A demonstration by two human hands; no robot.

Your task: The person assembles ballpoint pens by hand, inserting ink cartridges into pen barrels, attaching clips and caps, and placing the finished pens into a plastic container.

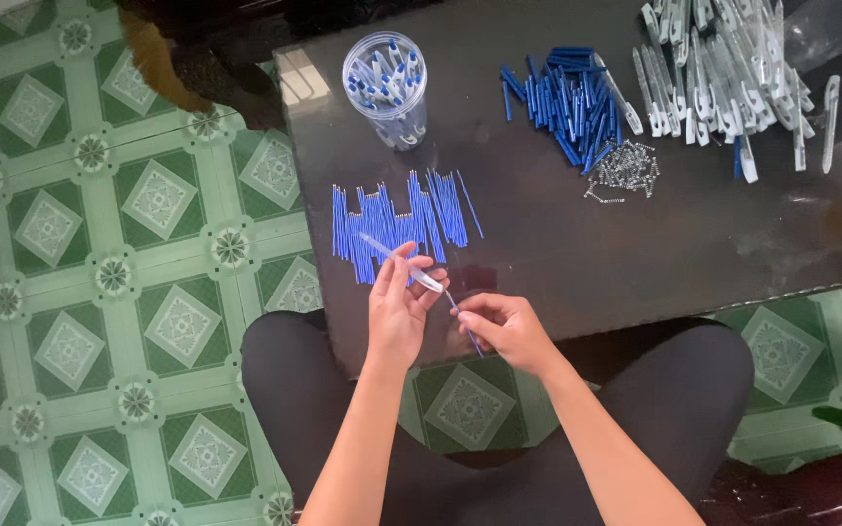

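From the head camera, the person sits at a dark shiny table (587, 253). The left hand (397, 312) pinches a clear plastic pen barrel (401, 261) that points to about 10 o'clock. The right hand (507, 326) pinches a thin blue ink refill (468, 331), its tip touching the barrel's near end. Both sets of fingers are closed tight on their things. At 12 o'clock from the hands lies a row of thin blue refills (397, 219). Farther up stands a clear round jar of finished pens (387, 90). At 1 o'clock are blue pen parts (562, 97), small metal springs (624, 168) and clear white pen barrels (723, 73).
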